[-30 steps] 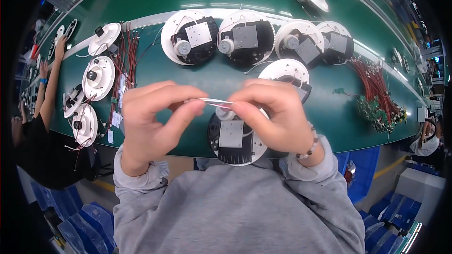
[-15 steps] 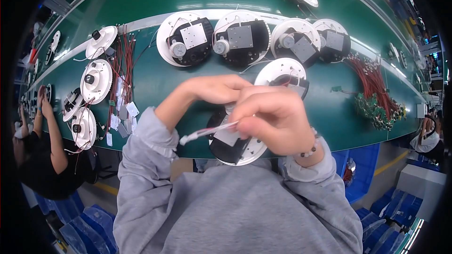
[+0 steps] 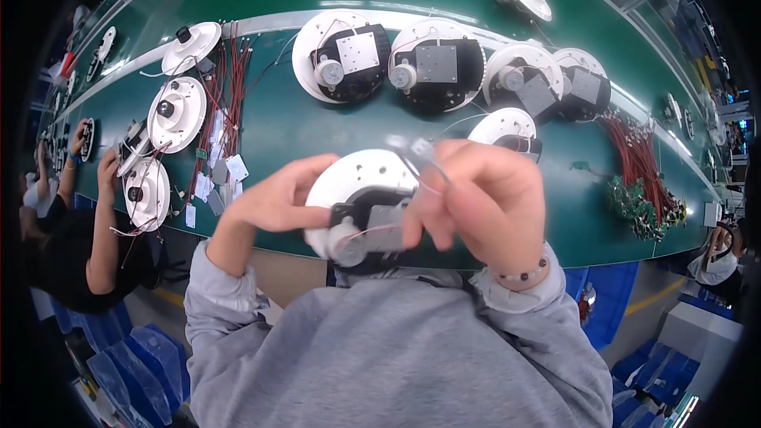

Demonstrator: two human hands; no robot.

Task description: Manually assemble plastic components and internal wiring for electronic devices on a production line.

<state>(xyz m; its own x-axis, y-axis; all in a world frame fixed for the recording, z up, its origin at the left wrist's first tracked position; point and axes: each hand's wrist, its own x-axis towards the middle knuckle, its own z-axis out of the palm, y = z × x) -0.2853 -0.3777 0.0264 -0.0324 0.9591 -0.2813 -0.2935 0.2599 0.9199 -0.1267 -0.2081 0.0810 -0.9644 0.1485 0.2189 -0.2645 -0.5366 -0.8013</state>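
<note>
A white round disc assembly [image 3: 331,182] with a black part, a small motor [image 3: 346,242] and a grey metal plate sits in front of my body at the table's near edge. My left hand [image 3: 279,196] grips its left rim, thumb over the top and fingers behind. Above its right side, my right hand [image 3: 487,198] pinches a thin wire cable [image 3: 429,168]. The cable's pale connector end [image 3: 406,147] is smeared by motion. My right hand hides part of the grey plate and the disc's right side.
Several similar disc assemblies [image 3: 355,54] line the back of the green table [image 3: 269,123]. More white discs [image 3: 176,115], red wires [image 3: 230,83] and small plates [image 3: 236,168] lie left. Right are bundled red wires with green circuit boards [image 3: 638,204]. A co-worker's arm [image 3: 103,230] reaches in at left.
My left hand has moved from beside my right hand to the disc's left rim. The disc has turned, its motor now toward me. The cable's connector end has swung up and right.
</note>
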